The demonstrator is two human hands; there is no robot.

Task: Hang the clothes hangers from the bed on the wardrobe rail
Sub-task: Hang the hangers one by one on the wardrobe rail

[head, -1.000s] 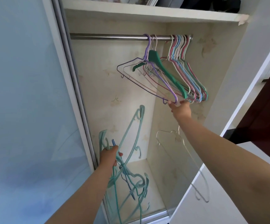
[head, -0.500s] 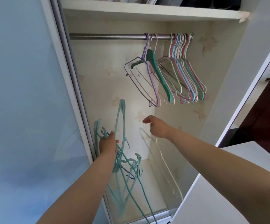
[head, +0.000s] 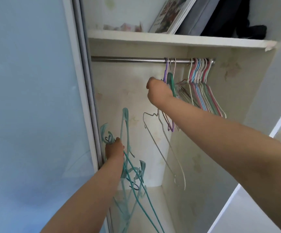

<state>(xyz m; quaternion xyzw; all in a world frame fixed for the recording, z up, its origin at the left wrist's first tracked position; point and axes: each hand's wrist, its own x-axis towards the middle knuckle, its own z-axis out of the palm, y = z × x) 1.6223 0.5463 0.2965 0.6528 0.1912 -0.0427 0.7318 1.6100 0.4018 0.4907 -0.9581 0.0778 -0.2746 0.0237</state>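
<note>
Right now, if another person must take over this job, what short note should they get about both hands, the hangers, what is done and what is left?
Left hand: grips a bunch of teal hangers, held low by the wardrobe's left edge.
Right hand: raised under the rail, closed by the green hanger; a white wire hanger dangles below it.
Done: three hangers at mid-rail and a pastel group at the right end already hang.
Left: hook the white hanger, then the teal bunch.

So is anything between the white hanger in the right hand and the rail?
Nothing visible. The right hand holds the white hanger below a bare stretch of rail, left of the hung hangers.
</note>
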